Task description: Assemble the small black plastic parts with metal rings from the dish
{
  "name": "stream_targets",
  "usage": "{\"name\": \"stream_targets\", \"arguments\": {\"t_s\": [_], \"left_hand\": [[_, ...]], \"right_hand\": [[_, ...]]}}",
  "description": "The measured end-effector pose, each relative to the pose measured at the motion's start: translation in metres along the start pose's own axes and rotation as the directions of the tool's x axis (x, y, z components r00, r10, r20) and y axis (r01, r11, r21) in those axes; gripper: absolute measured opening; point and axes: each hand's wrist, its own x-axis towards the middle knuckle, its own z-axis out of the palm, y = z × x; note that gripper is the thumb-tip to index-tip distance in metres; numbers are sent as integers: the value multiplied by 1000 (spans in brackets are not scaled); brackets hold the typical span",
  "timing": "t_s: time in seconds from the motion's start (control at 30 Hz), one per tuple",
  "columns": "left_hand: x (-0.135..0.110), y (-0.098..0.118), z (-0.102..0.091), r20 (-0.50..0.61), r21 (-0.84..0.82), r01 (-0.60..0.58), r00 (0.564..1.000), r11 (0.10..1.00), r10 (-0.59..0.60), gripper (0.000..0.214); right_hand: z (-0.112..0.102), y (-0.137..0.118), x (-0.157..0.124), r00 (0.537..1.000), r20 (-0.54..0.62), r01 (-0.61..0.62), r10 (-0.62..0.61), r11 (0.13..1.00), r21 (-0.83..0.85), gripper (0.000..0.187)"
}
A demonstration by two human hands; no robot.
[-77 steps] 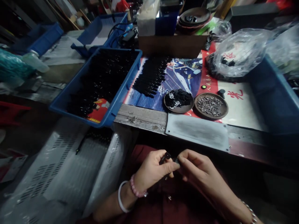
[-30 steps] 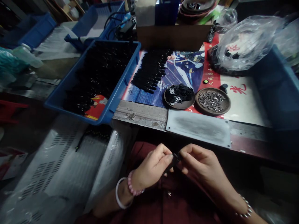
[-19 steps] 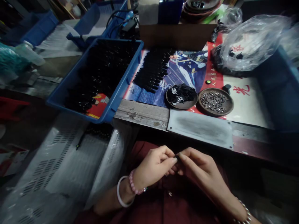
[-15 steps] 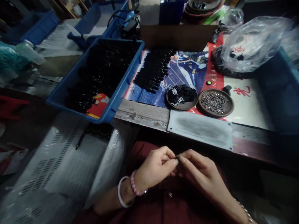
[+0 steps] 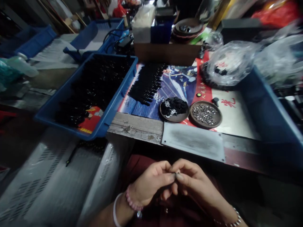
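L hand point(image 5: 152, 179) + R hand point(image 5: 199, 181): fingers point(image 5: 167, 178) pinched, both on small piece point(image 5: 175, 175) | piece betw. tips, mostly hidden | dish point(image 5: 219, 119) beyond fingers | prob. best: L steady, R press gently

Here's the bench point(image 5: 137, 127), worn and grey along its near edge. Over on the left, a blue tray point(image 5: 102, 124) juts past that edge. Right of it spreads a printed poster point(image 5: 175, 90), bearing a row of black parts point(image 5: 146, 83), and nearer, a left dish point(image 5: 175, 119) beside a right dish point(image 5: 205, 126). In front, a pale plate point(image 5: 193, 140); at the far side, a brown carton point(image 5: 168, 53).
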Motion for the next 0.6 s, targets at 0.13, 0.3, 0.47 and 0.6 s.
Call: {"name": "stream_targets", "arguments": {"t_s": [0.13,0.3,0.47,0.6], "left_hand": [[2,-1,6,-24,51,-58,998,997,60,26],[6,2,6,-30,59,-143,989,988,145,29],[5,18,9,-174,13,-216,961,976,215,23],[3,31,14,-308,-83,-285,919,955,248,19]], "right_hand": [[-1,-21,-2,996,91,29,-18,991,-128,26],[-29,-86,-5,920,-60,239,-388,675,-698,22],[-87,-176,27,631,-407,-227,-661,344,-911,27],[-127,-217,74,676,-553,-492,-487,260,-831,34]]}}
